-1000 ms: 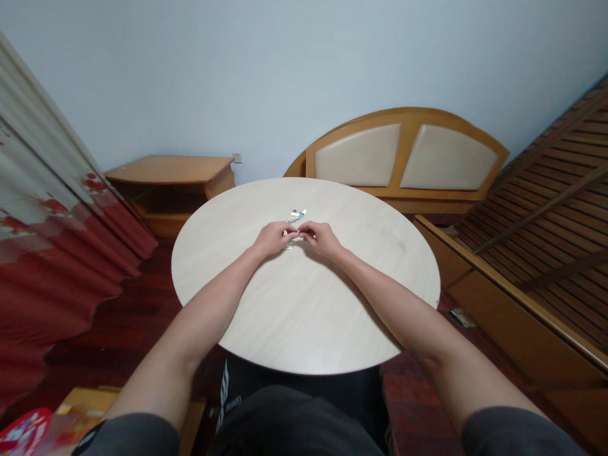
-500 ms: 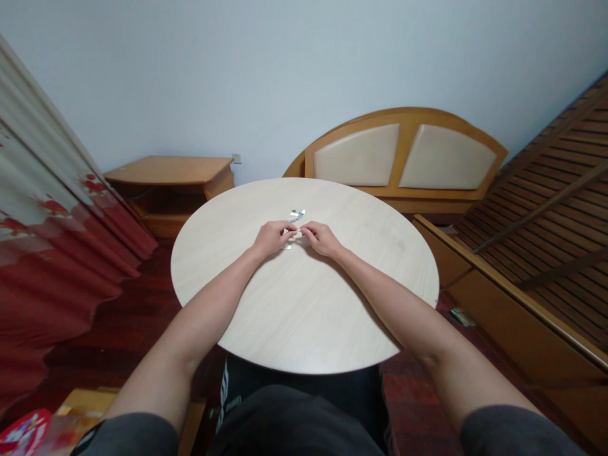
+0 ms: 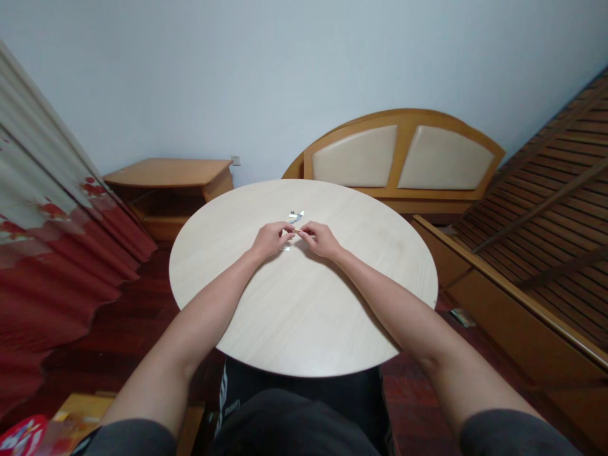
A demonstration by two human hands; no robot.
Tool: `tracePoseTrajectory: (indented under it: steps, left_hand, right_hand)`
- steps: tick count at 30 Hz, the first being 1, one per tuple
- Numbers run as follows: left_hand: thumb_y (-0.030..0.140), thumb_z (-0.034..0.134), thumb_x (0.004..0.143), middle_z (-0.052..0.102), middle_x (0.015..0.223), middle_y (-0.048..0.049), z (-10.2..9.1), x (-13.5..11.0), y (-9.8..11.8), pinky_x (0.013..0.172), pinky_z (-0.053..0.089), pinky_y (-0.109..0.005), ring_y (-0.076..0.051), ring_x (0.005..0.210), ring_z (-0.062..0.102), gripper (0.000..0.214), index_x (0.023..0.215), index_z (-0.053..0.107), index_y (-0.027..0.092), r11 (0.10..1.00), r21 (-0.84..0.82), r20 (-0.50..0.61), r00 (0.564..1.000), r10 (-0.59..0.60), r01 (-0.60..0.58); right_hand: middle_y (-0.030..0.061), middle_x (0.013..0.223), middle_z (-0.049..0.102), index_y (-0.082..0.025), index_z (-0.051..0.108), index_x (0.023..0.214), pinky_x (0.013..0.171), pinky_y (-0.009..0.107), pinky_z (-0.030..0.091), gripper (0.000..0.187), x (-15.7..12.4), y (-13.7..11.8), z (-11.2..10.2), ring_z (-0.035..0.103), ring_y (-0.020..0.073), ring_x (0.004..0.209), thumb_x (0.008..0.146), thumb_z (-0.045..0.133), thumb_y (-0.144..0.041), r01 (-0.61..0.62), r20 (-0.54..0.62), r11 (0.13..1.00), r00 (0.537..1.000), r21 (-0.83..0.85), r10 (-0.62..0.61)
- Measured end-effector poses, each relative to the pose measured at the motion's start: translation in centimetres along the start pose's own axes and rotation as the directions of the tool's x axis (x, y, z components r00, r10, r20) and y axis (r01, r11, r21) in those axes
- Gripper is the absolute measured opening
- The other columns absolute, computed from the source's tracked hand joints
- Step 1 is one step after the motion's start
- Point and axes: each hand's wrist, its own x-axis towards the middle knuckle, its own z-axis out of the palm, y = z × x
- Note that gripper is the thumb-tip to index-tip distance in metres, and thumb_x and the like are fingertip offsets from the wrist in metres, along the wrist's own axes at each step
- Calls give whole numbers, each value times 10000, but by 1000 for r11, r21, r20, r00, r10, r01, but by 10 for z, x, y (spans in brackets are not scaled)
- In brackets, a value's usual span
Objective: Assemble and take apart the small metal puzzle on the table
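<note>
Both my hands meet over the pale round table (image 3: 308,304). My left hand (image 3: 273,238) pinches one end of a tiny object between thumb and fingertips. My right hand (image 3: 321,240) pinches at the other end, its fingertips close to the left ones. The object is too small and too covered by fingers to name. Just beyond the fingertips lies a small blue-grey and white piece (image 3: 297,217), with little dark bits beside it. A small whitish piece (image 3: 285,249) rests on the table under the edge of my left hand.
A wooden cabinet (image 3: 175,172) stands against the wall behind the table at left. At back right is a wooden headboard (image 3: 356,155) with cream panels. A slatted bed frame (image 3: 546,215) leans at right. Red and white curtains (image 3: 61,253) hang at left.
My fingertips have shifted slightly around the tiny object, and the right thumb sits a little lower. The whole view has moved marginally; the pieces on the table look unmoved.
</note>
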Motion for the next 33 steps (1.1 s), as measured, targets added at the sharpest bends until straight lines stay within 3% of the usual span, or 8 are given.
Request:
tracePoseTrajectory:
  steps: [8,17,26,33]
  left_hand:
    - [308,709,982,832,1001,-76,1,-1,1,802,521,-303,-187,799,704,171,993,830,189,1000,7,7,1000,24,-24]
    - [289,703,976,837,1034,-82,-2,0,4,847,538,-308,-198,844,722,173,1038,837,198,999,2,1,999,33,-33]
    - [403,754,958,831,1020,-78,-3,-1,5,795,515,-299,-182,788,690,230,1012,827,192,999,5,10,999,34,-34]
    - [342,747,956,823,1032,-78,-1,-1,3,791,512,-298,-183,797,689,221,1098,819,189,999,40,31,999,15,-16]
  right_hand:
    - [88,908,756,-179,754,941,776,313,469,231,0,-3,-3,651,203,819,1033,619,-342,8,1,997,1000,-77,-7]
    - [111,1026,785,-174,776,1055,869,335,504,347,-2,-5,-4,692,222,933,1091,521,-406,29,97,1000,995,-5,-28]
    - [100,960,774,-185,767,982,822,337,516,326,-2,-6,-5,679,221,880,1055,591,-451,15,57,1000,998,10,-16]
    - [92,927,753,-178,744,968,797,330,497,281,-1,-4,-5,659,216,844,1019,649,-438,25,33,1000,999,-4,-25]
